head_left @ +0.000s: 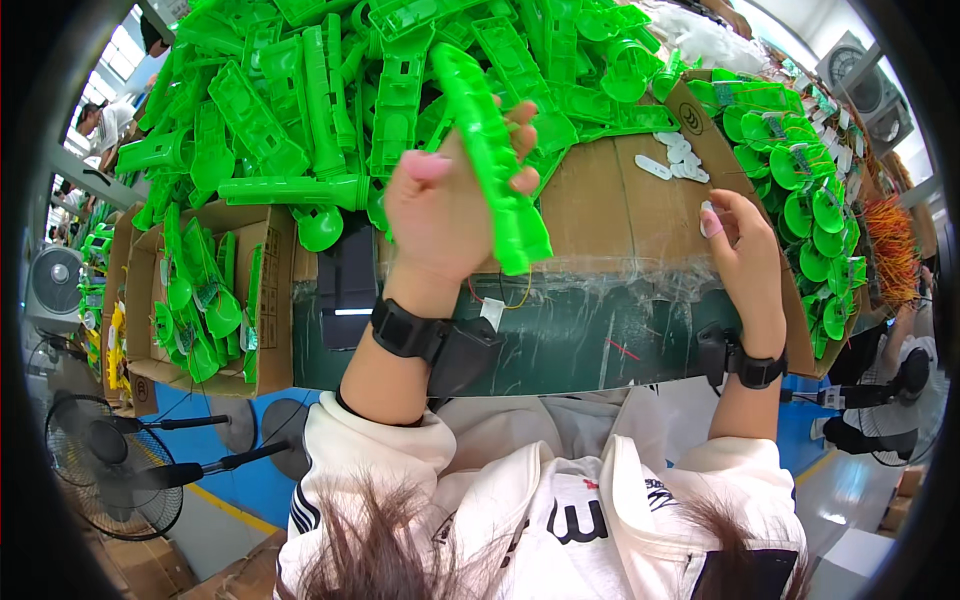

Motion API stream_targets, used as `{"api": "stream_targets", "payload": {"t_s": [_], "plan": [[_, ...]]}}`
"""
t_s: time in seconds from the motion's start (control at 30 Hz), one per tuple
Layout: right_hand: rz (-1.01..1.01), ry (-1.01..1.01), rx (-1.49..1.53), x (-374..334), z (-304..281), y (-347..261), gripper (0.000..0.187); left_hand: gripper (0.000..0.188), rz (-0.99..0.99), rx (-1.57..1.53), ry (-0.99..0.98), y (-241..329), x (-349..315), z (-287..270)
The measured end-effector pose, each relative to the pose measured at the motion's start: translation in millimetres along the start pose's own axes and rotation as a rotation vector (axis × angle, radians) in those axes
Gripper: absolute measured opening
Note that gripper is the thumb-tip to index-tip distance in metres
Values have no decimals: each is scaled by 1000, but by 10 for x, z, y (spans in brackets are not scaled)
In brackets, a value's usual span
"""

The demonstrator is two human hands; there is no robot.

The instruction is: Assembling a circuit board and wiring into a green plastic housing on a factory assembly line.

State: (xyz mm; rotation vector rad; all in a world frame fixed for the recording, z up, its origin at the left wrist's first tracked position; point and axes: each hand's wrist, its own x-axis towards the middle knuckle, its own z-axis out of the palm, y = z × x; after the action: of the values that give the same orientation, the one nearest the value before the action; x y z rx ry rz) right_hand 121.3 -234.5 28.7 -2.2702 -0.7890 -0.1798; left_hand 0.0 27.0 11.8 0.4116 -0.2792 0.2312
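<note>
My left hand (443, 215) is raised over the bench, its fingers wrapped round a long green plastic housing shell (485, 150) that stands tilted, slightly blurred. To the right, my right hand (748, 250) pinches a small white plastic piece (707, 220) between thumb and fingertips; the fingers partly hide it. Just beyond that hand, several flat white oval pieces (682, 157) lie on the cardboard sheet (600, 205). Beneath my left hand, a small white part (491, 312) with thin red and yellow wires lies near the bench's front edge.
Across the back rises a large heap of green shells (270, 100). Cardboard boxes with wired green parts flank me, a left box (275, 300) and a right box (790, 300). A dark flat device (348, 285) rests on the green bench top (600, 345). A black fan (110, 460) stands at left.
</note>
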Motion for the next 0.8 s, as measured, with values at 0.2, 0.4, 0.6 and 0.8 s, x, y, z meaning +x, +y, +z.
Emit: {"api": "stream_targets", "payload": {"t_s": [0.2,0.4,0.6,0.8], "plan": [[-129,-160,-363,-40,26,360,24,48,116,-107,1,116,-2,18],[20,-184,-221,40,7,325,27,46,138,76,158,5,-18,99],[19,-205,-201,143,36,456,28,45,131,113,135,-75,4,28],[-12,-167,-168,255,39,577,28,47,97,181,144,-155,-17,44]]}}
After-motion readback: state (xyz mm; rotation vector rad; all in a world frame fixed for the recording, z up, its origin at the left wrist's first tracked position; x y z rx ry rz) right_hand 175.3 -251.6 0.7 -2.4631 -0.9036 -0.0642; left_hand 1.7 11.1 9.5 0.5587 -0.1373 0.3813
